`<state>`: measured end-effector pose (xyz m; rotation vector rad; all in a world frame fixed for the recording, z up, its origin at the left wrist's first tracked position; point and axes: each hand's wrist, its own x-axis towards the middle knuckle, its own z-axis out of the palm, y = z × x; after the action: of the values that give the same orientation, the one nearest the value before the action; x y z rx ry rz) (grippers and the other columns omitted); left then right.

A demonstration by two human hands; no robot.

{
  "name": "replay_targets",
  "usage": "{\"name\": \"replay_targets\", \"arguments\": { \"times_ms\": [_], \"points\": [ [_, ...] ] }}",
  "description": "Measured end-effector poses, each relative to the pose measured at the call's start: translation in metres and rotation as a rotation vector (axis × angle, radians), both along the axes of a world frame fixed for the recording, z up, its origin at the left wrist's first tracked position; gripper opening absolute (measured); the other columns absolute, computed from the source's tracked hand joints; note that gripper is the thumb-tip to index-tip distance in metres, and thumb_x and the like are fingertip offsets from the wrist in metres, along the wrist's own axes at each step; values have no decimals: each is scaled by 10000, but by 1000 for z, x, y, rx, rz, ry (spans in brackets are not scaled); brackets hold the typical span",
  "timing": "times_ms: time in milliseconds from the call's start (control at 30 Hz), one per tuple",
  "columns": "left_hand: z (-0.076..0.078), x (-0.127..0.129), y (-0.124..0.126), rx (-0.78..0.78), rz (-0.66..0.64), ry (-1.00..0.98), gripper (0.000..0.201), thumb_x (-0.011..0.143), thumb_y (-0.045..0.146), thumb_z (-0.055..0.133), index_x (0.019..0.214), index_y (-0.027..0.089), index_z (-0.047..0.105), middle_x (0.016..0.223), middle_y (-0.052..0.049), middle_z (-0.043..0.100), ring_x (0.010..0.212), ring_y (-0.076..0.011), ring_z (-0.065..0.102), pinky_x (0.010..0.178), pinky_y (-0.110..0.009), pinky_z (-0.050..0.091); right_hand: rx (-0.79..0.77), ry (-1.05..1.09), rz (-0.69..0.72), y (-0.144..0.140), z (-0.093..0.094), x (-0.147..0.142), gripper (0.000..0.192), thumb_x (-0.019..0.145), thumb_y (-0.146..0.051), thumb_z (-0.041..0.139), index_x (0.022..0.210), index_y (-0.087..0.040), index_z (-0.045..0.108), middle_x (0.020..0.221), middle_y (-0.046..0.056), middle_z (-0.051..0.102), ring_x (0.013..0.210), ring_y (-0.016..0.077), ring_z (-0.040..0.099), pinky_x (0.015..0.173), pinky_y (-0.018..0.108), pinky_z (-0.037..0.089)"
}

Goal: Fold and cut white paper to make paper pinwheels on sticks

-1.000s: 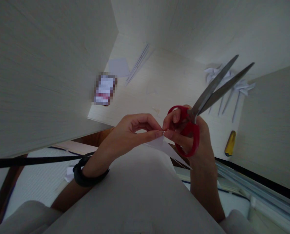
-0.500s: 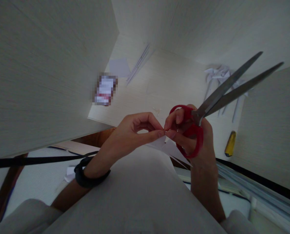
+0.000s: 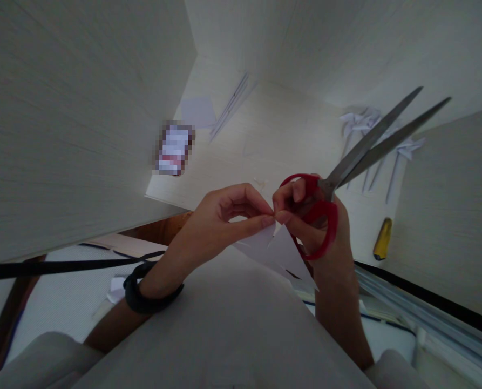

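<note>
Left hand (image 3: 228,221): thumb and fingertips pinched together on the white paper (image 3: 260,244), with the other fingers curled behind.
Right hand (image 3: 313,221): thumb and fingertips drawn together, meeting the left ones at the paper; the same hand carries the red-handled scissors (image 3: 348,165).
Paper's place: hanging below the joined fingertips, between the hands and the light-coloured shirt (image 3: 241,308), just off the near edge of the worktop (image 3: 289,135); slits show in it.
Scissor blades: parted, pointing over the worktop towards its far right corner; the red loops sit around the right-hand fingers.
Left wrist: a black band (image 3: 151,302).
Phone (image 3: 174,148): at the left edge, towards the near left corner; its screen is blurred.
Square sheet (image 3: 198,112): flat beyond the phone, along the left edge.
Thin white sticks (image 3: 229,105): lying just beside the sheet, slanting towards the far edge.
Folded-paper pieces on sticks (image 3: 362,121): grouped near the far right corner, partly behind the blades.
Yellow-and-black tool (image 3: 382,239): by the right edge, near the near right corner.
</note>
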<state>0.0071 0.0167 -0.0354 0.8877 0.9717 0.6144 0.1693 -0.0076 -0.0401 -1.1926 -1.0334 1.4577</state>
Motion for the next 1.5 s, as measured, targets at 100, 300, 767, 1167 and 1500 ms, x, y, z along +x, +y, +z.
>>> {"name": "replay_targets", "arguments": {
  "times_ms": [100, 300, 767, 1167, 1500],
  "points": [
    [-1, -1, 1, 86, -21, 50, 144, 758, 272, 730, 755, 164, 635, 734, -1, 665, 595, -92, 579, 493, -181, 421, 1, 4, -7, -1, -1, 0, 323, 747, -260, 777, 830, -251, 465, 770, -36, 561, 638, 110, 513, 549, 247, 428],
    [0, -5, 1, 211, -44, 151, 87, 786, 254, 699, 757, 188, 650, 792, -5, 675, 680, -119, 619, 532, -196, 463, 10, -37, -23, -1, 2, -2, 311, 755, -232, 767, 823, -258, 464, 779, -35, 595, 630, 114, 520, 552, 253, 434],
    [4, -7, 5, 83, -19, 3, 108, 733, 199, 727, 698, 179, 627, 763, 3, 660, 629, -98, 598, 507, -189, 446, -4, -51, -17, -3, 10, -1, 291, 751, -215, 757, 810, -254, 475, 766, -28, 626, 615, 124, 518, 548, 260, 443],
    [0, -7, 2, 125, 75, -84, 126, 730, 137, 750, 672, 186, 650, 732, 36, 641, 581, -64, 556, 515, -179, 444, 25, -32, 3, -4, 12, -5, 290, 774, -263, 758, 826, -268, 473, 795, -32, 643, 619, 131, 518, 565, 273, 437],
    [-11, -5, -5, 373, 167, -111, 91, 779, 144, 731, 731, 209, 691, 739, 19, 637, 589, -86, 567, 516, -215, 450, 51, -5, -57, -1, 15, -13, 293, 760, -246, 761, 805, -253, 472, 740, -33, 601, 617, 130, 515, 527, 259, 420]
  ]
}}
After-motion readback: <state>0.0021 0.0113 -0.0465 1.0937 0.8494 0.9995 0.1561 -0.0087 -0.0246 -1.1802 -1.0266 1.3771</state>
